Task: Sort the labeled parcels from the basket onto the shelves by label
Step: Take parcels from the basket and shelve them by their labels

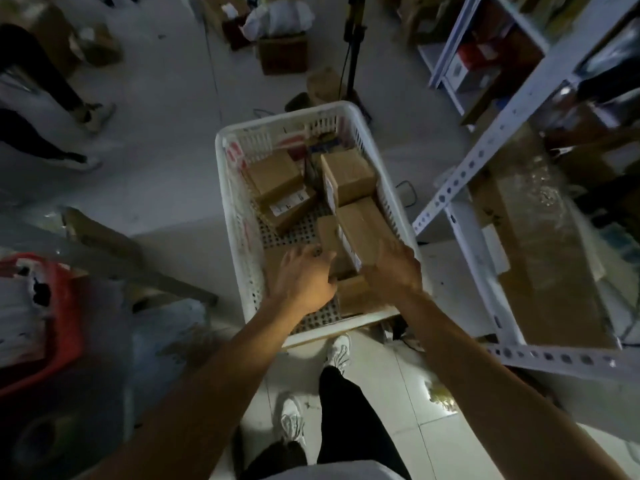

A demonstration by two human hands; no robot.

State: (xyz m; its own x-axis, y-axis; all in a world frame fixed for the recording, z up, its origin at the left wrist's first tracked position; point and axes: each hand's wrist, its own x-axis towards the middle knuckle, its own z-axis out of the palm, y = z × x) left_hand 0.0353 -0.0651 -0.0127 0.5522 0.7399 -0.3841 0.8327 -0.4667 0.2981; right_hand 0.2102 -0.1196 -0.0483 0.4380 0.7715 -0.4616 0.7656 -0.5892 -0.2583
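A white slatted plastic basket (239, 216) stands on the floor in front of me, holding several brown cardboard parcels with white labels. My right hand (393, 270) grips the near end of a long parcel (363, 230) that lies along the basket's right side. To its left, my left hand (303, 278) curls its fingers round a smaller parcel (327, 237). Two stacked parcels (277, 183) lie at the far left of the basket and another parcel (349, 176) at the far right. The white metal shelves (478, 161) stand to the right.
A red crate (65, 320) with white items sits at the left. Boxes (282, 53) and a black stand (353, 46) are on the floor beyond the basket. Another person's legs (38, 109) are at the far left. The lowest shelf holds flat cardboard (540, 258). My feet are just behind the basket.
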